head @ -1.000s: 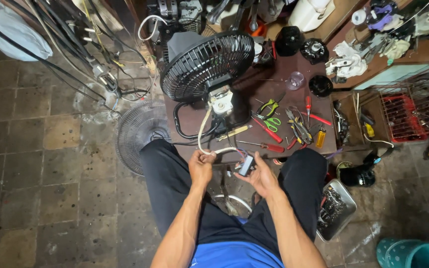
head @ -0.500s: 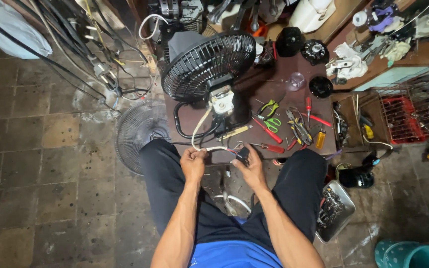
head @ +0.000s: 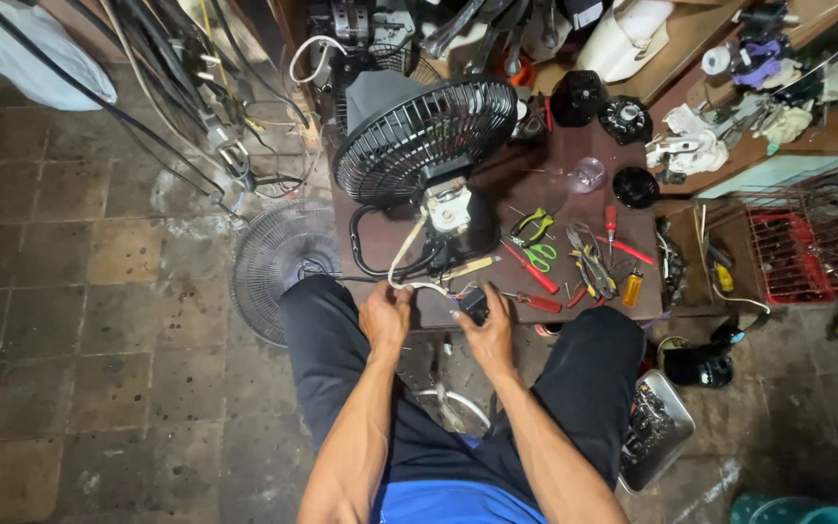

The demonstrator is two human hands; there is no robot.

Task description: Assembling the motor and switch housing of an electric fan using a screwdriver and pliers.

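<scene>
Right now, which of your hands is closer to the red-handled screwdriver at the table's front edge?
Right. The right hand sits just left of the red-handled screwdriver, holding a small black part. The left hand is farther left, at the white wire.

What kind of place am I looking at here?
Probably a small repair workshop for fans: an opened black fan sits on a low brown table, hand tools lie beside it, and a spare fan grille lies on the tiled floor.

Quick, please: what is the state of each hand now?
Left hand: closed, pinching the white wires of the fan.
Right hand: closed on a small black part.
</scene>
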